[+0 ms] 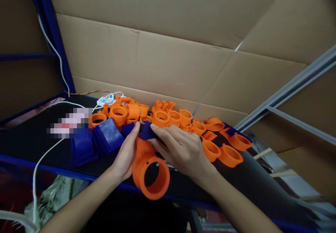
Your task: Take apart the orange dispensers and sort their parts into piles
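My left hand point(127, 152) curls round the side of a large orange plastic ring-shaped part point(151, 171), its open end facing me at the table's front edge. My right hand point(181, 150) lies over the top of that part, fingers pressing a dark blue sleeve piece point(147, 131) against it. The left thumb touches the same blue piece. Both hands are closed on these things.
Several loose orange ring parts point(168, 117) lie heaped behind the hands on the black table point(31, 138). Stacked blue flat sleeves point(106, 136) sit left. A white power strip point(105, 100) and white cable point(42, 159) lie left. Cardboard walls point(168, 50) stand behind.
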Available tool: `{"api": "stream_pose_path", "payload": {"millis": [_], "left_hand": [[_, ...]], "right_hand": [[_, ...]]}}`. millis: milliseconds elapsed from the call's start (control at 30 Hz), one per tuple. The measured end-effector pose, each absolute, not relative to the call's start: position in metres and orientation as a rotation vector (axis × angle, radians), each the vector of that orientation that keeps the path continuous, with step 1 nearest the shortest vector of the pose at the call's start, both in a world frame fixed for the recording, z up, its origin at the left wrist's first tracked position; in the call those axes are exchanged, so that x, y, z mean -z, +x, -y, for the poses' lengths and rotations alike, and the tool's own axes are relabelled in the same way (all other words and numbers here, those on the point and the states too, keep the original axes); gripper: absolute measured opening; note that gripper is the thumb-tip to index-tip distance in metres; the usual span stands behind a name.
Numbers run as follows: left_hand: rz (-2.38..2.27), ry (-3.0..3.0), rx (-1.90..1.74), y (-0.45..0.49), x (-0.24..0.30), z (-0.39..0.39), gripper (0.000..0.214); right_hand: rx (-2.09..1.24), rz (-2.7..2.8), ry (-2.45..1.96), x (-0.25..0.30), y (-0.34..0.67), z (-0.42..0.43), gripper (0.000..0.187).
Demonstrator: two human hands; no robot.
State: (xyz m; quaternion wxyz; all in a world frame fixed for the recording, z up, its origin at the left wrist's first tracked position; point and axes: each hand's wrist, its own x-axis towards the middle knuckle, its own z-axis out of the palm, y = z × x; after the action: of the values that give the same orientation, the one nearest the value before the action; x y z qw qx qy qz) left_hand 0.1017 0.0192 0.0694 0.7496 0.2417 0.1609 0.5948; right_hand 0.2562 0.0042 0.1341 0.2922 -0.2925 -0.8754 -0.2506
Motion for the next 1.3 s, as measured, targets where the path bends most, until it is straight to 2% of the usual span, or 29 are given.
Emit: {"api": "stream_pose_path", "payload": {"millis": [167, 467, 700, 867, 1000, 1133, 1300], "left_hand": [[-0.520, 0.637, -1.436, 0.097, -0.068, -0.023, 0.029], [-0.675, 0.783, -1.585, 0.097, -0.075, -0.019, 0.030], [-0.739, 0.852, -1.608, 0.098, -0.067, -0.026, 0.028], [-0.771, 0.899, -1.636, 0.096, -0.064, -0.028, 0.028], [-0.867, 0.882, -1.738, 0.081, -0.073, -0.027, 0.028], [-0.807, 0.946, -1.669, 0.069, -0.083, -0.022, 0.026], [-0.757, 0.992, -1.481, 0.066, -0.083, -0.025, 0.024]], "right_hand": [[0.895, 2.298, -0.776, -0.114, 0.246, -0.021, 0.024], [0.741, 2.212, -0.832, -0.095, 0.245, -0.035, 0.027], [0.902, 2.131, -0.790, -0.083, 0.244, -0.041, 0.025], [0.980, 2.140, -0.750, -0.089, 0.253, -0.047, 0.026], [1.086, 1.865, -1.004, -0.111, 0.287, -0.060, 0.025], [0.854, 2.098, -1.089, -0.118, 0.295, -0.062, 0.023], [0.623, 2.469, -1.307, -0.092, 0.259, -0.062, 0.024]]}}
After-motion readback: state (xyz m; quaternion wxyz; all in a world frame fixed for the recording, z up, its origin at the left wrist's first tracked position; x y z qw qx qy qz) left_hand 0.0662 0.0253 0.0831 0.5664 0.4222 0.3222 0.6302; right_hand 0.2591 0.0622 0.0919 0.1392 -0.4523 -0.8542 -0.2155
